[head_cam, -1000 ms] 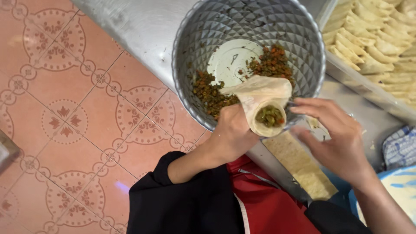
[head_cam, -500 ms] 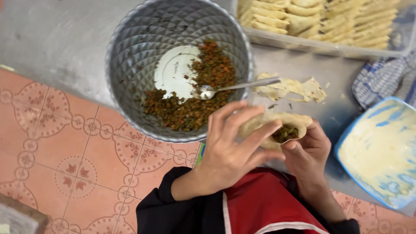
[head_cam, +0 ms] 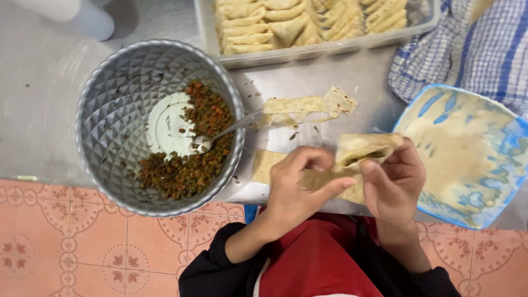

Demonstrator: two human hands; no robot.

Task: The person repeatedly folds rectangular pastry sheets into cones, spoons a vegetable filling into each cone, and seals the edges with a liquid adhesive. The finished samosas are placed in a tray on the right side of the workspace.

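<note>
both hands pinch a filled pastry wrap (head_cam: 363, 151) over bench (head_cam: 49, 110) edge: left hand (head_cam: 300, 190) fingers curled on it, right hand (head_cam: 393, 179) gripping top. filling bowl (head_cam: 110, 99) w/ spoon (head_cam: 231, 129) to the left.

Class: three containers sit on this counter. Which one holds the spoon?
The round grey metal bowl with the chopped filling holds the spoon; the tray holds folded pastries, and the blue bowl only pale paste.
</note>
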